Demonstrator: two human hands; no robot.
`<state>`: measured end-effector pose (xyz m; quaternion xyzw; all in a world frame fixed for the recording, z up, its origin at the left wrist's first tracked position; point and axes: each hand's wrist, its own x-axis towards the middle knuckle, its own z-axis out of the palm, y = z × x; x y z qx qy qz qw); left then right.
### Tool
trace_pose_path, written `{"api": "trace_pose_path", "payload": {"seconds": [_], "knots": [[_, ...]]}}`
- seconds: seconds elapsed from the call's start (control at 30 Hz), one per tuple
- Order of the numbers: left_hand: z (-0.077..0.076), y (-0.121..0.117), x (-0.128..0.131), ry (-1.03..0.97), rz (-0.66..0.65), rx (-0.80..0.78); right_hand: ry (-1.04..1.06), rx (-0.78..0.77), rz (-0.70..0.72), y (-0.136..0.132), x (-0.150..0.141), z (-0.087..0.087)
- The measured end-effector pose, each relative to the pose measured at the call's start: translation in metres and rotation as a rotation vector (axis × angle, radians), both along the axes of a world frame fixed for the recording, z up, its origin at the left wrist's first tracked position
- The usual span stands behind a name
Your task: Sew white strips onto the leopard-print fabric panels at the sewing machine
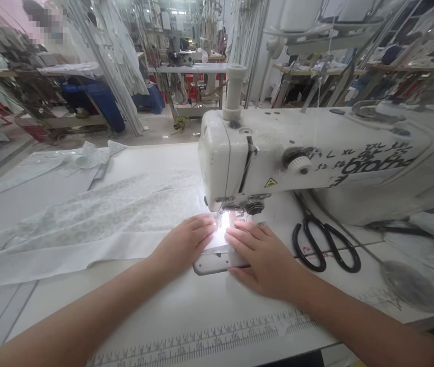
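Observation:
A white sewing machine stands over the table with its lamp lit at the needle. Under its presser foot runs a pale patterned fabric, spread out leftward with a plain white edge along the near side. My left hand lies flat on the cloth just left of the needle, fingers together and stretched out. Just right of the needle, my right hand rests with its fingers extended on the cloth and its thumb apart, over the metal bed plate. Glare hides the stitching point.
Black-handled scissors lie right of my right hand, near a round grey disc on a rod. Fabric scraps lie at the far right. A printed ruler scale runs along the front edge. Other workstations stand behind.

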<state>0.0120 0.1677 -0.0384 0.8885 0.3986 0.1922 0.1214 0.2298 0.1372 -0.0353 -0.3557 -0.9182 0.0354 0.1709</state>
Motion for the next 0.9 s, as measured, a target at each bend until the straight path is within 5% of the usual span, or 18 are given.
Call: {"api": "trace_pose_path", "payload": {"seconds": [0.73, 0.9], "knots": [[0.0046, 0.0068, -0.0008, 0.032, -0.03, 0.011, -0.032, -0.049, -0.001, 0.0029, 0.0007, 0.0], [0.0046, 0.0049, -0.0065, -0.059, -0.184, -0.003, 0.009, -0.011, 0.052, 0.0009, 0.0035, -0.0034]]}}
